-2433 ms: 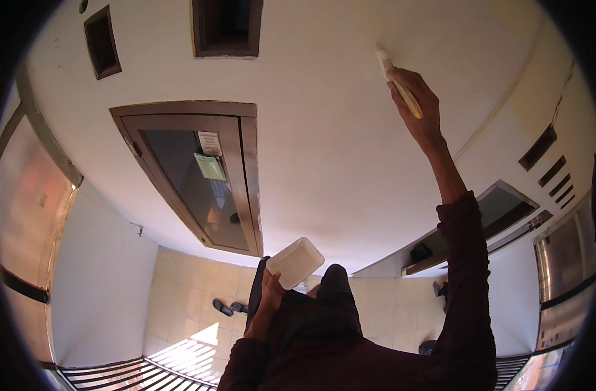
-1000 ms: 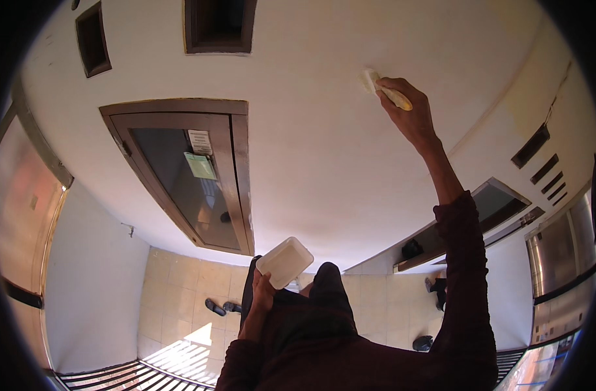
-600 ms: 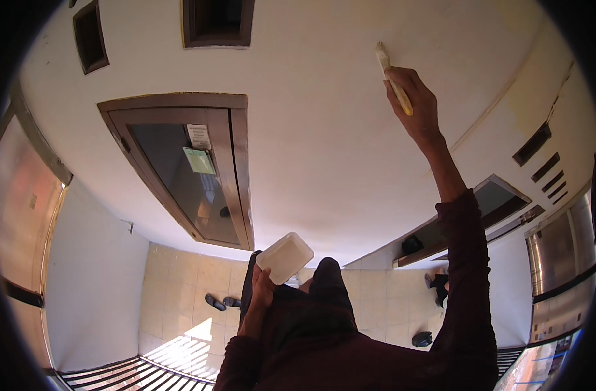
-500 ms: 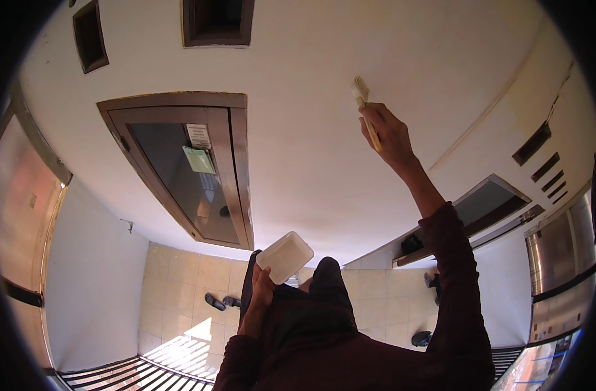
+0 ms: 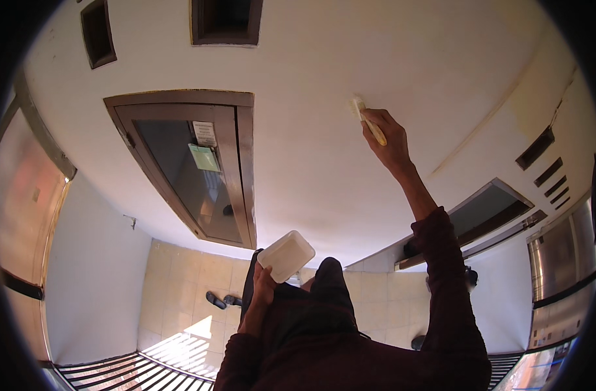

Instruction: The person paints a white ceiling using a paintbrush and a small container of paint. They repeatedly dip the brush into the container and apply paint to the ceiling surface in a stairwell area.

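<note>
Wrapped round the pale wooden handle of a paintbrush [image 5: 376, 131], my right hand [image 5: 390, 140] is raised before the pale wall [image 5: 304, 137]. The light bristles lie at or very near the wall; I cannot tell if they touch. Low in front of my body, my left hand [image 5: 264, 287] grips a white rectangular plastic tub [image 5: 286, 256] by its near left corner. The tub's open side faces up, and its inside looks whitish.
Left of the brush is a brown-framed door [image 5: 242, 169] with glass. Small brown-framed openings [image 5: 226, 23] sit higher up. To the right is another framed window [image 5: 487, 208]. Dark sandals [image 5: 215, 300] lie on the tiled floor [image 5: 181, 274]; a striped metal railing [image 5: 115, 375] runs behind.
The paintbrush in my right hand has moved a little down the wall, and its bristle end has tipped further left. My left hand and the tub stay nearly in place.
</note>
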The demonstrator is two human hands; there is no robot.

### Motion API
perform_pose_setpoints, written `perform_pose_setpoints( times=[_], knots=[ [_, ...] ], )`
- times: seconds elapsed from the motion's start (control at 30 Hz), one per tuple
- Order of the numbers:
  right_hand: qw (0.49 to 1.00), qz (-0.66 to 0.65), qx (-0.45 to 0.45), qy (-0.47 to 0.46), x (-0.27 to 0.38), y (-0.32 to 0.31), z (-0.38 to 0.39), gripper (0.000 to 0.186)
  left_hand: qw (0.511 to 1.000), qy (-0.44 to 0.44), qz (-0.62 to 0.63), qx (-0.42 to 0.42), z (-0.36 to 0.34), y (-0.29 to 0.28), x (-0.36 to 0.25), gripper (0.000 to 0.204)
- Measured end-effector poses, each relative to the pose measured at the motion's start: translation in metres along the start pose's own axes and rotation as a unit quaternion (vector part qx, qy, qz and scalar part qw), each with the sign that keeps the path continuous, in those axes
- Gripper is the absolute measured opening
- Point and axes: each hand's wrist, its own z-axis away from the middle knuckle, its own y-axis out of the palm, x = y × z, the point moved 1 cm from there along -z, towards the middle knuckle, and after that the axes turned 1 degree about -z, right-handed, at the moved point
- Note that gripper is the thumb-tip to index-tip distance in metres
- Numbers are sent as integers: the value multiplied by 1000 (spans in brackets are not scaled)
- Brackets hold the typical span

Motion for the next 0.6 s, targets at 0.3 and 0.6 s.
perform_pose_setpoints(
  times=[0.3, 0.6],
  knots=[
    [992, 102, 16, -76, 15, 62, 49, 35, 1000, -7, 4, -13, 0, -3, 0, 62],
    [977, 23, 211, -17, 3, 101, 99, 23, 1000, -2, 4, -13, -1, -6, 2, 59]
  ],
)
